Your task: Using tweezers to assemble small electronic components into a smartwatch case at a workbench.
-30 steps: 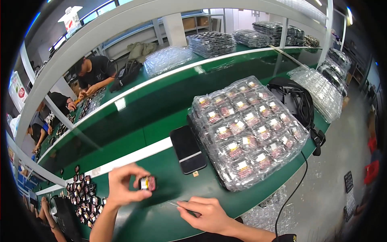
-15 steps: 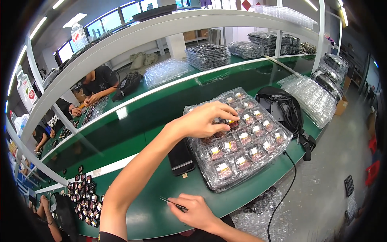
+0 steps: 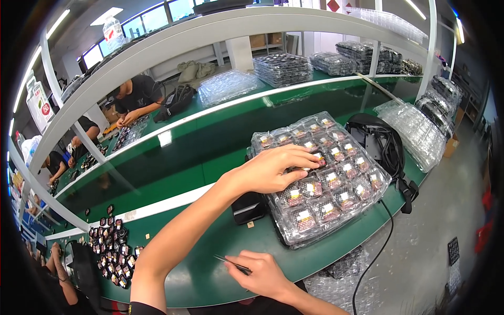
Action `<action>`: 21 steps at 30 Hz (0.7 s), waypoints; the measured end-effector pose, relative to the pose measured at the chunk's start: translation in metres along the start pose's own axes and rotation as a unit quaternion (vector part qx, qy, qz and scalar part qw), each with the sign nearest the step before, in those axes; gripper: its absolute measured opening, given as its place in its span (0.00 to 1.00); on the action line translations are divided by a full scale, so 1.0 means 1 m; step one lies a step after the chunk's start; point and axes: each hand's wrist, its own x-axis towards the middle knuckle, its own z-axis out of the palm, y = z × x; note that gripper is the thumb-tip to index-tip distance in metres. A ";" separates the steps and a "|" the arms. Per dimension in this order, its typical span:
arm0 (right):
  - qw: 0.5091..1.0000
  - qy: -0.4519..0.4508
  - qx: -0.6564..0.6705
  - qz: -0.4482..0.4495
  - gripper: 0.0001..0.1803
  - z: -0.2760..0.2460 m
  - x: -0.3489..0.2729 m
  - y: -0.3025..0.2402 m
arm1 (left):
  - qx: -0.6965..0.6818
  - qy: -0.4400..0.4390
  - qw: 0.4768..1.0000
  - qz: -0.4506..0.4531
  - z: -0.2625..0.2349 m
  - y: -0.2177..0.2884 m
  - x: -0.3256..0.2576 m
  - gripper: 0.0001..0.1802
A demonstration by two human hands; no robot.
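My left hand (image 3: 281,169) reaches across a clear plastic blister tray (image 3: 273,207) that sits on a stack of similar trays. Its fingertips close around a small black part (image 3: 318,159) with a pale label, low in one of the compartments. How firmly they grip it is partly hidden by the fingers. Similar labelled parts fill many other compartments. Near the table's front edge, my right hand (image 3: 257,270) is closed around dark tweezers (image 3: 237,265), whose tips point left and touch nothing.
A pile of small black parts (image 3: 113,252) lies on the green table (image 3: 205,278) at left. A dark phone-like slab (image 3: 249,211) is beside the tray, a black bag with cables (image 3: 375,144) behind it. Clear trays (image 3: 409,134) stand at right. Other people work across the bench.
The whole view has shifted, so the scene sits slightly further right. My left hand stays at about the same compartment, its fingers a little flatter. My right hand still holds the tweezers.
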 end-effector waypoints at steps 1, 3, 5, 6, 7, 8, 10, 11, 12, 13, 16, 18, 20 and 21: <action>1.000 -0.007 0.001 -0.003 0.10 0.000 0.000 -0.001 | 0.002 0.005 1.000 -0.005 -0.001 0.000 -0.003 0.21; 1.000 0.005 0.009 -0.005 0.09 0.003 0.002 -0.002 | -0.046 0.061 0.997 0.015 -0.002 0.001 -0.010 0.21; 1.000 0.004 0.013 -0.009 0.09 0.004 0.001 -0.002 | -0.041 0.136 0.990 0.019 -0.008 0.001 -0.027 0.21; 1.000 0.007 -0.010 0.008 0.10 0.001 0.000 -0.003 | -0.054 0.163 0.985 0.009 -0.009 0.007 -0.034 0.20; 1.000 0.014 -0.012 0.007 0.09 -0.002 0.001 -0.007 | -0.054 0.193 0.980 -0.005 -0.016 0.014 -0.048 0.20; 0.999 0.049 -0.002 0.000 0.08 -0.001 0.002 -0.006 | -0.034 0.213 0.976 -0.024 -0.018 0.012 -0.061 0.20; 0.998 0.051 -0.039 0.007 0.07 -0.003 0.005 -0.012 | -0.005 0.234 0.968 -0.085 -0.029 0.006 -0.107 0.21; 0.997 0.063 -0.033 -0.010 0.08 -0.001 0.004 -0.011 | 0.009 0.239 0.963 -0.123 -0.038 0.002 -0.136 0.21; 0.999 -0.008 -0.001 0.040 0.09 -0.014 0.004 -0.027 | 0.060 0.241 0.953 -0.172 -0.048 -0.007 -0.170 0.22; 1.000 -0.012 0.004 0.015 0.09 -0.012 0.010 -0.028 | 0.116 0.240 0.935 -0.232 -0.059 -0.017 -0.214 0.23; 0.999 -0.044 -0.021 0.004 0.08 -0.016 0.010 -0.031 | 0.345 0.174 0.805 -0.451 -0.083 -0.040 -0.346 0.25; 0.994 -0.091 -0.037 -0.043 0.10 -0.003 0.023 -0.034 | 0.424 0.141 0.667 -0.597 -0.085 -0.052 -0.424 0.25; 0.947 -0.016 -0.184 -0.262 0.11 -0.018 -0.006 0.017 | 0.413 0.133 0.588 -0.683 -0.090 -0.052 -0.464 0.23; 0.946 -0.025 -0.161 -0.280 0.11 -0.013 0.007 0.019 | 0.387 0.140 0.565 -0.715 -0.096 -0.041 -0.486 0.21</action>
